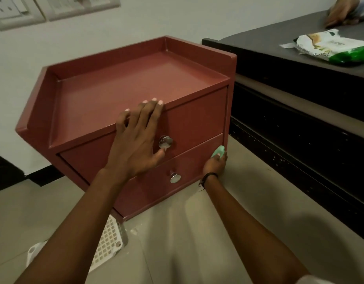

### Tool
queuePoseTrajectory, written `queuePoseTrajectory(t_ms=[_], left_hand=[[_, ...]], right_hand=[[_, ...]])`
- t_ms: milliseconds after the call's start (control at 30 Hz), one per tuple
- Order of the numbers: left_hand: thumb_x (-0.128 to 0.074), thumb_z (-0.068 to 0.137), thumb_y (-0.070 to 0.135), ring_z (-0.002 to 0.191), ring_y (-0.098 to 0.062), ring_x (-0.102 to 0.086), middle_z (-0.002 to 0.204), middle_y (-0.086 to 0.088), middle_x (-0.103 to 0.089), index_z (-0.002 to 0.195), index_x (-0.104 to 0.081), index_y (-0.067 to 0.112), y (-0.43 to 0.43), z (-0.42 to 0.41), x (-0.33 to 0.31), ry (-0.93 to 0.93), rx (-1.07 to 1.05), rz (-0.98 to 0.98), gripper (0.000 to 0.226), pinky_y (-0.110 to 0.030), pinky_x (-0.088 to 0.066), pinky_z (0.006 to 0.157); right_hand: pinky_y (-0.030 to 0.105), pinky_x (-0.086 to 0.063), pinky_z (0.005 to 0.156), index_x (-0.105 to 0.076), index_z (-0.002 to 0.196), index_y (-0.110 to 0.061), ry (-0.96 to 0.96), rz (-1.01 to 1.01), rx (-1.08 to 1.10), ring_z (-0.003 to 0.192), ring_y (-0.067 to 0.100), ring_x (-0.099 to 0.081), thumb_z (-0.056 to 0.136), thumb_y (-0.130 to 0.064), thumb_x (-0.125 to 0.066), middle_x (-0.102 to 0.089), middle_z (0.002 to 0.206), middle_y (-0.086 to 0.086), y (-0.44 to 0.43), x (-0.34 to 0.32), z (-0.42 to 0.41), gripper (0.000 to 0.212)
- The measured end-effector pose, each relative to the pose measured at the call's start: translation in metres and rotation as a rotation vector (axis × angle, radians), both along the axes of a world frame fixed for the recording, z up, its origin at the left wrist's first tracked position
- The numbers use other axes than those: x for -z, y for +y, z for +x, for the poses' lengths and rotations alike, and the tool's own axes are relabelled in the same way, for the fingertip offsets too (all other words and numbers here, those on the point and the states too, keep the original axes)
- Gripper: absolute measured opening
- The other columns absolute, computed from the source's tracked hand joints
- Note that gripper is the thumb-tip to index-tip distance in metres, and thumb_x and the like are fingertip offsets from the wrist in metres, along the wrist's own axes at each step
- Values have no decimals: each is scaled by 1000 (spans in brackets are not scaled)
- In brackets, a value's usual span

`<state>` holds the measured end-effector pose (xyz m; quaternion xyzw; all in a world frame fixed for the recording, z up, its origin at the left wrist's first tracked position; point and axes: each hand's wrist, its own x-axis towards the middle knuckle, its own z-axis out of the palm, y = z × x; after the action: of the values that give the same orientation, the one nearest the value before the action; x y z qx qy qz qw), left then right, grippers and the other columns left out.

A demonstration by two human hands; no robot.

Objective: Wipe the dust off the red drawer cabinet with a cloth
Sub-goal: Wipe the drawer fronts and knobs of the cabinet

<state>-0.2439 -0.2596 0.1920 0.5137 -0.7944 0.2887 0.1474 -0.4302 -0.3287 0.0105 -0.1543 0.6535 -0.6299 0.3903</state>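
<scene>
The red drawer cabinet (123, 95) stands on the tiled floor, with a rimmed tray top and two drawers with shiny round knobs. My left hand (136, 140) lies flat over the front top edge and the upper drawer, fingers spread, thumb by the upper knob (165, 142). My right hand (214, 163) presses a small light green cloth (218, 151) against the lower drawer's right end, near the cabinet's bottom right corner. Most of the cloth is hidden in my palm.
A dark low bed frame or platform (299, 111) runs along the right, with a white and green wipes packet (330, 48) on top and another person's hand (340, 13) at its far end. A white plastic grid piece (109, 240) lies on the floor under my left arm. Wall sockets (17, 11) sit upper left.
</scene>
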Motion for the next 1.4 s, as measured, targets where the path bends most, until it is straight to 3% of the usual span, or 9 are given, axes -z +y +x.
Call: queuePoseTrajectory(t_ms=[100, 300, 467, 600, 700, 767, 867, 1067, 1400], left_hand=[[-61, 76, 55, 153, -24, -21, 166, -5, -19, 162, -11, 14, 3, 1, -3, -13, -15, 42, 108, -46, -11, 119], [-57, 78, 55, 154, -25, -19, 167, -7, -19, 161, -12, 13, 5, 2, -4, -31, -11, 51, 103, -47, -11, 120], [-57, 77, 53, 154, -26, -20, 167, -7, -20, 162, -12, 12, 7, 5, -6, -42, 11, 55, 104, -47, -12, 122], [-59, 74, 54, 154, -26, -19, 167, -8, -19, 161, -12, 11, 9, 8, -7, -49, 26, 67, 108, -46, -10, 122], [-60, 72, 57, 155, -25, -17, 168, -8, -16, 162, -11, 11, 11, 13, -10, -67, 56, 80, 113, -43, -8, 124], [-60, 71, 60, 155, -25, -16, 169, -8, -14, 162, -11, 10, 13, 16, -11, -70, 72, 90, 114, -42, -7, 125], [-61, 71, 60, 156, -24, -15, 169, -8, -14, 162, -10, 10, 12, 17, -13, -69, 81, 101, 115, -41, -6, 125], [-65, 70, 48, 157, -25, -12, 170, -9, -10, 162, -9, 9, 17, 21, -15, -124, 80, 95, 114, -39, -4, 126], [-67, 69, 39, 156, -25, -14, 170, -9, -12, 162, -9, 10, 15, 19, -10, -139, 36, 51, 113, -38, -1, 126]], right_hand=[[36, -23, 123, -30, 154, -5, 61, -79, -95, 150, 27, -30, 108, -11, -34, -29, 162, 14, 26, 17, 33, 48], [37, -40, 115, -46, 148, -15, 51, -122, -162, 134, 20, -53, 107, -21, -38, -56, 145, 6, 121, 49, 91, 42], [33, -31, 120, -28, 156, -15, 79, -215, -270, 146, 18, -38, 108, -24, -35, -37, 159, 5, 133, 33, 131, 50], [37, -19, 125, -13, 158, -6, 22, -69, -157, 154, 25, -19, 109, -23, -30, -14, 167, 11, 92, 4, 150, 55], [38, -15, 126, -12, 158, -4, -6, -34, -83, 156, 24, -11, 109, -20, -28, -11, 167, 12, 78, 3, 152, 54], [27, -7, 126, -7, 158, -4, 54, -71, -110, 156, 22, -5, 109, -20, -29, -4, 168, 10, 90, 9, 161, 56], [27, -5, 126, -2, 157, -5, 179, -148, -193, 156, 19, 5, 108, -16, -32, 6, 167, 9, 118, 15, 184, 59], [23, -2, 122, -14, 157, -1, 163, -47, -115, 156, 23, -4, 108, -12, -30, -11, 167, 16, 68, 2, 137, 53], [24, -12, 124, -12, 158, -7, 176, -148, -205, 155, 20, -8, 108, -15, -33, -7, 167, 9, 118, 11, 167, 55]])
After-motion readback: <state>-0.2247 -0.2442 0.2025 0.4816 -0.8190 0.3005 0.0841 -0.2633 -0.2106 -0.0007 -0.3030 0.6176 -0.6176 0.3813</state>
